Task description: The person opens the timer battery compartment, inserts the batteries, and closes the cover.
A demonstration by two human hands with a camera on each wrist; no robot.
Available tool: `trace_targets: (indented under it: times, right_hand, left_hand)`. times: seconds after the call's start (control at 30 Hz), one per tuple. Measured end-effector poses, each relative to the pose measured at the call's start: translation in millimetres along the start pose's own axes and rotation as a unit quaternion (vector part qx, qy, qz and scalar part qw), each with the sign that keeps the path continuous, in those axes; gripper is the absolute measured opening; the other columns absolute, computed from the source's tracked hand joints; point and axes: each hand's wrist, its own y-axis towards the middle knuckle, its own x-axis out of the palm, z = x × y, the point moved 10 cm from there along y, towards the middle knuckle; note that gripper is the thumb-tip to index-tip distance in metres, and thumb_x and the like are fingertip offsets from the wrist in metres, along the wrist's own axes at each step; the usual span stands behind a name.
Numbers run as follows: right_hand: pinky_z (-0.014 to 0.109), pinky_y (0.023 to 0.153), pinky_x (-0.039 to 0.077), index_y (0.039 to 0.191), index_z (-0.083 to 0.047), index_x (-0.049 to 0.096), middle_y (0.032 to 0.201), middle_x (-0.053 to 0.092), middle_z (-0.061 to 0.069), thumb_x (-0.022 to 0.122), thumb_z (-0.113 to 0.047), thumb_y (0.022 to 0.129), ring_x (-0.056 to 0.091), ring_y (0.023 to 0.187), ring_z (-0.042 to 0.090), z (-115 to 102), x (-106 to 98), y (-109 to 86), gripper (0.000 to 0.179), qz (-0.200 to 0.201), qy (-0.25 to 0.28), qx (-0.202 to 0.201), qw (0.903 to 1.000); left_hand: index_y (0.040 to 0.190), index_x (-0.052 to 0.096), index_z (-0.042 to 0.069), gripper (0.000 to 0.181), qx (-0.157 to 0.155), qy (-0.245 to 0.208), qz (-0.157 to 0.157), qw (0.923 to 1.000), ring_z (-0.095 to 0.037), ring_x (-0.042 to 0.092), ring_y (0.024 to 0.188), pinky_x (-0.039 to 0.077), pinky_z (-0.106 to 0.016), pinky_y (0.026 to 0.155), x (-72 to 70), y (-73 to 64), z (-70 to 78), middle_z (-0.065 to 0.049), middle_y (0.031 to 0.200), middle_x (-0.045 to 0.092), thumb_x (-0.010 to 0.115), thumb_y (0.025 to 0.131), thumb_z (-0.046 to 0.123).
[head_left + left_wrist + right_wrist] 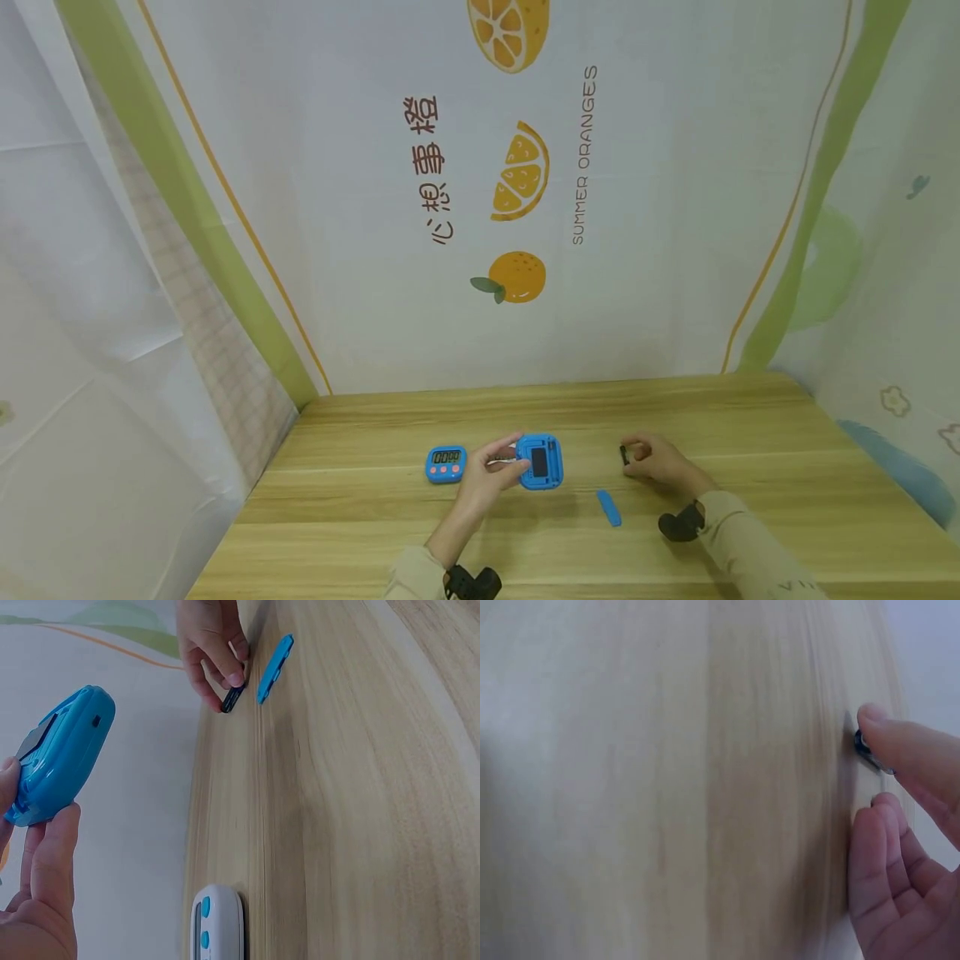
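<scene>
My left hand (pixel 480 483) holds a blue digital timer (pixel 550 462) raised above the table, its back facing me and the battery slot uncovered. Over to the right, my right hand (pixel 660 462) pinches a small dark battery (pixel 624 455) close to the tabletop. In the right wrist view the thumb partly covers that battery (pixel 866 752). Between the hands a narrow blue battery cover (pixel 609 507) lies on the wood. The left wrist view shows the raised timer (pixel 71 754) from its side, gripped between thumb and fingers.
Left of my left hand lies a second blue timer (pixel 446 464) with pink buttons, its display lit with digits. A white device with blue buttons (pixel 217 922) sits on the wooden table (pixel 337 533), mostly behind my left hand in the head view. A printed curtain (pixel 637 317) hangs behind.
</scene>
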Motion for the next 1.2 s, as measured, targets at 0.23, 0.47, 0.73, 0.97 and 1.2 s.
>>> trace_targets:
  times: [0.23, 0.47, 0.73, 0.97, 1.2]
  right_hand:
    - [0.031, 0.064, 0.05, 0.117, 0.01, 0.044, 0.097, 0.051, 0.018, 0.07, -0.011, 0.074, 0.051, 0.085, 0.024, 5, -1, -1.8, 0.054, -0.009, 0.059, 0.017, 0.9981]
    - [0.035, 0.071, 0.051, 0.119, 0.013, 0.04, 0.102, 0.054, 0.022, 0.065, -0.01, 0.08, 0.055, 0.089, 0.03, -10, 0, -0.6, 0.052, -0.041, 0.087, -0.023, 0.9951]
    - [0.035, 0.074, 0.051, 0.124, 0.013, 0.037, 0.105, 0.054, 0.025, 0.062, -0.012, 0.083, 0.056, 0.092, 0.028, -47, 4, 0.1, 0.053, -0.05, 0.096, -0.075, 0.9913]
    - [0.036, 0.076, 0.05, 0.126, 0.011, 0.035, 0.107, 0.051, 0.029, 0.062, -0.013, 0.083, 0.054, 0.096, 0.03, -89, 18, -1.0, 0.055, -0.066, 0.116, -0.112, 0.9848]
    - [0.029, 0.077, 0.051, 0.127, 0.008, 0.038, 0.103, 0.055, 0.022, 0.063, -0.011, 0.082, 0.056, 0.093, 0.024, -126, 33, -5.1, 0.055, -0.081, 0.136, -0.139, 0.9777]
  left_hand:
    - [0.122, 0.051, -0.002, 0.043, -0.001, 0.0, 0.002, 1.0, -0.016, 0.058, 0.082, 0.052, -0.039, 0.076, -2.4, 1.0, -2.3, -0.013, 0.095, 0.052, 0.063, 0.082, 0.009]
    - [0.123, 0.051, 0.0, 0.045, 0.009, -0.004, 0.003, 0.9999, -0.015, 0.058, 0.079, 0.053, -0.034, 0.073, -7.2, 6.7, -16.2, -0.012, 0.095, 0.052, 0.065, 0.081, 0.013]
    - [0.122, 0.053, 0.003, 0.047, 0.032, 0.003, 0.004, 0.9995, -0.013, 0.059, 0.077, 0.054, -0.033, 0.07, -10.9, 9.8, -24.5, -0.014, 0.096, 0.052, 0.066, 0.08, 0.02]
    - [0.123, 0.051, 0.001, 0.046, -0.001, -0.011, 0.02, 0.9998, -0.014, 0.058, 0.079, 0.053, -0.036, 0.073, -13.6, 10.2, -26.8, -0.015, 0.097, 0.051, 0.065, 0.081, 0.012]
    - [0.122, 0.051, -0.002, 0.045, -0.008, -0.031, 0.045, 0.9985, -0.013, 0.058, 0.075, 0.053, -0.033, 0.071, -18.4, 12.0, -28.0, -0.013, 0.095, 0.052, 0.064, 0.08, 0.004]
